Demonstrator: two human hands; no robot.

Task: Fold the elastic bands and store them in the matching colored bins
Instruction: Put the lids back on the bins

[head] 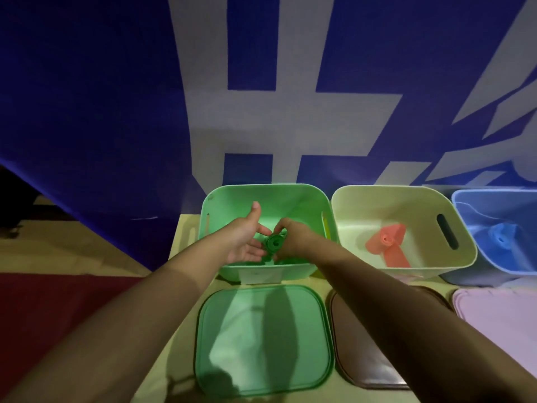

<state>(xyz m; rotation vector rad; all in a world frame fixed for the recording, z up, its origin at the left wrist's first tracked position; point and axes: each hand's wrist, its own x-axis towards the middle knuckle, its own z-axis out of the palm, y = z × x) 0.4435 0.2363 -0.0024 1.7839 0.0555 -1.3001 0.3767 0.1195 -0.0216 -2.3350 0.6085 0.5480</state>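
Both forearms are stretched forward over the table (186,286) and into the green bin (293,199), the hands meeting low inside it. A rolled green elastic band (274,242) is held between them, its spiral end turned toward the camera. The right hand (293,241) is curled over the roll, which is pinched from above and from the side by its fingertips. The left hand (244,238) is turned palm inward, its thumb raised and its fingers spread and nearly straight; the roll is touched by their tips rather than clasped.

A rolled red band (388,241) is seen lying in the cream bin (360,205) to the right, with one loose end trailing toward the near wall. A rolled blue band (501,238) is seen in the blue bin (467,205) at the right edge. In front of the bins, a green lid (263,338), a brown lid (357,344) and a pink lid (499,312) are laid flat on the table.
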